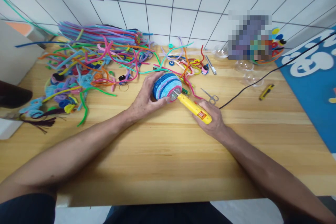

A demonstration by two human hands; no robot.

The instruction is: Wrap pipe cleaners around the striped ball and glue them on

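View: head camera, looking forward and down at both hands over a wooden surface (162,161).
Left hand: the left hand (145,98) is curved partly open around the striped ball (165,85), thumb along its near side and fingers round the far side, gripping it.
Striped ball: near the middle of the surface, in front of the person; banded in dark blue, light blue and purple, with a pink ring around a clear patch facing the tool. Whether it touches the wood cannot be told.
Right hand: the right hand (214,116) is closed around the yellow tool (193,105), which slants down to the right.
Tool tip: the thin metal tip points into the clear patch; exact contact is too small to tell.
Cord: a black cord (249,86) runs from beside the right hand to the upper right.
Left side: a bundle of fuzzy stems (99,35) lies by the tiled wall (157,7), with a tangled colourful pile (78,71) in front.
Beyond the hands: scissors (209,95) lie just past the right hand.
Right side: a yellow cutter (266,92) lies near clear globes (253,78); a blue panel (304,94) stretches along the edge.
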